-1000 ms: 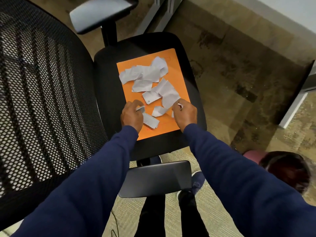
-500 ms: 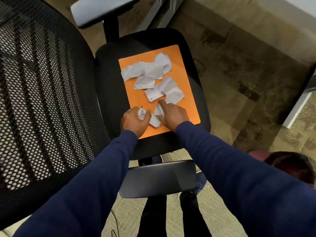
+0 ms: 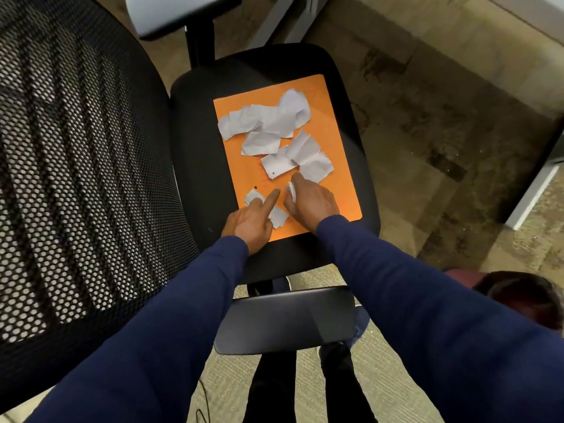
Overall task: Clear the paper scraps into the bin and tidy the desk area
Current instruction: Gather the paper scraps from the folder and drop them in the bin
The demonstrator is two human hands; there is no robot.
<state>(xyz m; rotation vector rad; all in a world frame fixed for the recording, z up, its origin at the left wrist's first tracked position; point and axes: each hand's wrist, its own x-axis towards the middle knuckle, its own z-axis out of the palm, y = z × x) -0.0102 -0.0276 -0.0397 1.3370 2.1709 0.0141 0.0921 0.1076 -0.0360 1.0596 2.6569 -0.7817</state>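
While our right hand [image 3: 311,203] pinches one crumpled scrap [image 3: 291,190] and our left hand [image 3: 253,218] lies spread, we judge the paper scraps [image 3: 274,129] feather-light and limp; gather by bunching.

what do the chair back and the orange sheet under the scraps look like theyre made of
Black chair back: looks like woven mesh fabric, matte, with regular see-through holes. Flat orange sheet: probably card or a paper folder, smooth and matte, lying flat with crisp edges on the black seat; which one is unclear.

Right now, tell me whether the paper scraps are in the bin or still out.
Out. The paper scraps lie spread on the orange folder on the chair seat; no bin is in view.
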